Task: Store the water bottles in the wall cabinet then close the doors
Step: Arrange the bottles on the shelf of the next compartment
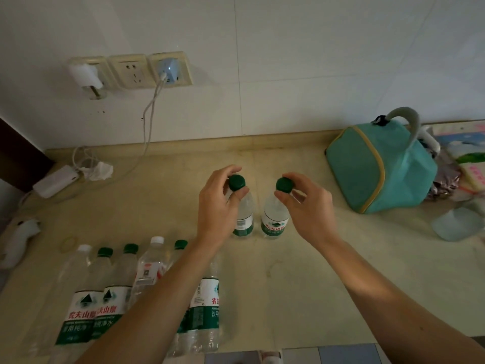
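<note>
Spare bottles (110,292) stand below my left forearm. My left hand (217,203) pinches the neck of the left bottle (242,208); my right hand (307,203) pinches the right bottle (274,214). 2 bottles upright, just beside each other between my hands. Cabinet not in view; the lift presumably goes straight up.

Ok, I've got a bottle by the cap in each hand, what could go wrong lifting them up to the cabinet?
1. The left hand and right hand pinch only the green caps, so a full bottle could slip.
2. The left forearm passes over the row of standing bottles and could topple them when lifting.
</note>
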### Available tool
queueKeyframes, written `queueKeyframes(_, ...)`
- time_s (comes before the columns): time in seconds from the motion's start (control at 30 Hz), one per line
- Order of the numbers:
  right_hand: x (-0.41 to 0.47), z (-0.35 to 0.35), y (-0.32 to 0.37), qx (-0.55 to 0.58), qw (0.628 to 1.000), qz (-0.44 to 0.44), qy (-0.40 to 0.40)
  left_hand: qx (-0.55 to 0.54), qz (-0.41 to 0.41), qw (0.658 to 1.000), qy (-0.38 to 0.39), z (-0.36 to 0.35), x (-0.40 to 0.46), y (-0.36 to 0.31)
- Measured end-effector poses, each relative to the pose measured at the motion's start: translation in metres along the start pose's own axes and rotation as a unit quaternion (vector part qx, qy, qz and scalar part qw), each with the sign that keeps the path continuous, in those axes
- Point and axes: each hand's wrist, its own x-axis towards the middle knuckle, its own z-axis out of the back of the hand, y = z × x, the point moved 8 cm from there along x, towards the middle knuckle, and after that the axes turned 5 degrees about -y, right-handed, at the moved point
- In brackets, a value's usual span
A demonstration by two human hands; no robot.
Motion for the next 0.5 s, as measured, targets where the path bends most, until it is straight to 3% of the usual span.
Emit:
queueKeyframes(0.33,0.001,-0.005,-0.004,0.002,1.0,0.021,0.012,0.019,-0.02,0.999,0.037,-0.001,-0.011,0.004)
queueKeyframes(0.5,-0.008,-0.009,-0.027,0.025,0.999,-0.015,0.032,-0.01,0.047,0.996,0.07,-0.005,-0.013,0.021)
